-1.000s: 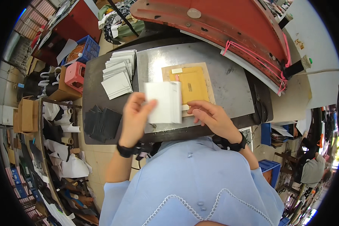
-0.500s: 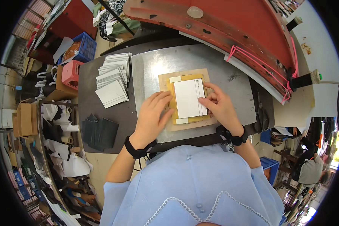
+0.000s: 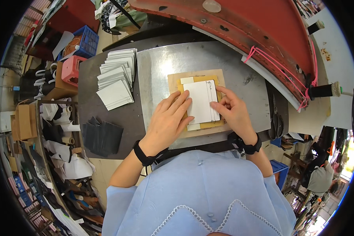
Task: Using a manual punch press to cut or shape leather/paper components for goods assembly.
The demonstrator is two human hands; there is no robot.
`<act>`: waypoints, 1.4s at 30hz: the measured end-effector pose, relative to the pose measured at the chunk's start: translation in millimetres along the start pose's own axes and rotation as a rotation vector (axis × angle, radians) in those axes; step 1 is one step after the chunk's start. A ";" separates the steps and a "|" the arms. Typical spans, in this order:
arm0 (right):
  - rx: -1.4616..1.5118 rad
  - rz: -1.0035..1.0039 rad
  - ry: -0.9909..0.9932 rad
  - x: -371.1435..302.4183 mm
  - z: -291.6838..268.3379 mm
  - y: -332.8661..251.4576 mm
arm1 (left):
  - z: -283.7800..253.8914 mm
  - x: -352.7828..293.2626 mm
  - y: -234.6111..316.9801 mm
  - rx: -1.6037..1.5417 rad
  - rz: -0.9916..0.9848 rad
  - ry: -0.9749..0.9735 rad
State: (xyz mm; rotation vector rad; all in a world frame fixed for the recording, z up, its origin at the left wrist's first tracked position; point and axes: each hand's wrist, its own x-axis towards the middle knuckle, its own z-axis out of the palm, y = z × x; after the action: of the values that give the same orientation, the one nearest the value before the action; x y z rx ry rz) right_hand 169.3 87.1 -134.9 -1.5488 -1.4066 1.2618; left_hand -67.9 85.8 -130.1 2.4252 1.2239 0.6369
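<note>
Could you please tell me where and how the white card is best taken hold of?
Probably by its long right edge, coming from the right: the white card lies flat on the yellow plate, so its rim likely offers the easiest pinch. The right hand is at that edge, while fingers of the left hand lie over the left side.

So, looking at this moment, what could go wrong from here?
The left hand rests on the white piece and the right hand is at its right edge, so uneven pressure might skew it on the yellow plate.

The fanned white stack overlaps loosely; a bump could slide its pieces.
</note>
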 end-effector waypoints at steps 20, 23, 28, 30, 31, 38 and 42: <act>-0.148 -0.055 0.023 -2.0 2.8 3.9 | -4.8 1.6 -11.4 -0.019 0.017 -0.032; -0.171 -0.074 0.030 -1.9 2.7 1.8 | -5.4 1.9 -10.4 0.002 0.010 -0.039; -0.209 -0.083 0.030 -2.5 3.8 0.6 | -7.1 4.3 -7.6 0.140 0.076 -0.068; -0.230 -0.097 0.025 -1.7 3.3 -0.1 | -8.2 6.6 -5.5 0.172 0.126 -0.071; -0.256 -0.113 0.028 -1.6 3.4 -0.2 | -7.3 7.9 -3.8 0.166 0.155 -0.063; -0.437 -0.054 0.011 -3.3 2.1 -10.8 | -4.7 12.7 -5.3 0.082 0.152 -0.109; -0.631 -0.291 0.096 -7.8 4.4 -13.5 | -8.3 16.6 -3.2 0.142 0.175 -0.131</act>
State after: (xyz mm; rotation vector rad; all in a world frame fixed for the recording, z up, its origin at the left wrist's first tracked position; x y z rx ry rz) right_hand 161.3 81.4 -122.0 -1.6789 -1.9976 0.5815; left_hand -65.7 102.1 -120.8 2.6664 1.0450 0.4425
